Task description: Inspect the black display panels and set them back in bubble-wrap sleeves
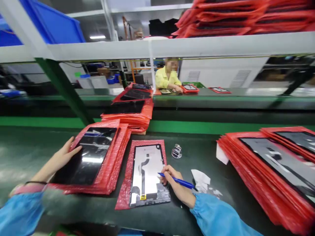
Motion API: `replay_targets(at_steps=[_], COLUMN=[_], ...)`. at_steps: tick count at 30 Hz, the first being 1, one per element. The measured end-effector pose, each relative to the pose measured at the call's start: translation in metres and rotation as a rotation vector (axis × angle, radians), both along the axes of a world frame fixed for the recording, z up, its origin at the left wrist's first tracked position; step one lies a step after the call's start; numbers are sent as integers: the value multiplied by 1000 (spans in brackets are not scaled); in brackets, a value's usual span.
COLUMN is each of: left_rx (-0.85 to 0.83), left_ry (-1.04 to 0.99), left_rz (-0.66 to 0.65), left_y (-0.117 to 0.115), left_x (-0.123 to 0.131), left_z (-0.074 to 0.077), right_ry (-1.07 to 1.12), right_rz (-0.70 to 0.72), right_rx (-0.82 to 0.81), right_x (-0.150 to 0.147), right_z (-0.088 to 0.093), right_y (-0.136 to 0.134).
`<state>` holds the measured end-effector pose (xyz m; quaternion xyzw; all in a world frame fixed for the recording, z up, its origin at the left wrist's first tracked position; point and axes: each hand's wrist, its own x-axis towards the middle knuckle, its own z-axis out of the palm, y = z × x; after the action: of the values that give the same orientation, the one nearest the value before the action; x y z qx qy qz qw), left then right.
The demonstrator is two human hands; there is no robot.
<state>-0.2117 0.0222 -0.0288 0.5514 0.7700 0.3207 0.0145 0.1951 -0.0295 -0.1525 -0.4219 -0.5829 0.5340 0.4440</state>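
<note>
My left hand (61, 156) lies at the left edge of a glossy black screen panel (94, 154), thumb stretched over the glass and the other fingers along the edge. That panel rests on a stack of red bubble-wrap bags (118, 157). A blue pen (180, 182) is held in my right hand (176, 185), its tip end pointing left. Under the pen, a second screen panel (151, 173) lies with its silvery back up, showing a dark flex cable and a yellow label. One red bubble bag (125, 193) is beneath it.
Behind stands another red-bagged stack of panels (130, 107); a taller stack (261, 177) is at right. Near the middle sit a small shiny metal object (176, 151) and crumpled white paper (201, 180). A shelf beam (172, 47) crosses above. Opposite, a person in yellow (167, 77) works.
</note>
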Motion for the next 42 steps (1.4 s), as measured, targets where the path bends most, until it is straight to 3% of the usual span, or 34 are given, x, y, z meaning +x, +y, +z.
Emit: replay_targets(at_steps=[3,5,7,9,10,13,17,24,31,37,42], left_rx=[24,81,60,-100,-223,-378,-405,-416,-453,-453,-309], left_ry=[-44,-80,-187,-654,-834,-1090,-1181,-1385,-1472,-1505,-1453], left_rz=[-21,-84,-239,-524,-580,-493,-367,-285,-184,-369,-406], left_y=[-8,-19,-34,-46,-50,-54,-50,-50,-33,-24,-28], left_x=[12,38,71,104,118,144,150,153,156,192,213], left_z=[-6,-11,-21,-37,-47,-75,-94,-87,-80,-86,-90], right_ry=[-74,-120,-171,-232,-263,-338,-381,-345,-140,36,105], right_rz=[-20,-60,-112,-153,-164,-157,-99,-103,-165,-141,-222], right_rx=[-4,7,27,57,75,128,172,150,-23,-99,-61], right_x=[-3,-5,-6,-6,-7,-10,-16,-18,-14,-14,0], right_z=[2,1,-3,-8,-10,-12,-12,-13,-13,-7,1], right_y=[0,1,2,4,4,4,4,6,12,14,14])
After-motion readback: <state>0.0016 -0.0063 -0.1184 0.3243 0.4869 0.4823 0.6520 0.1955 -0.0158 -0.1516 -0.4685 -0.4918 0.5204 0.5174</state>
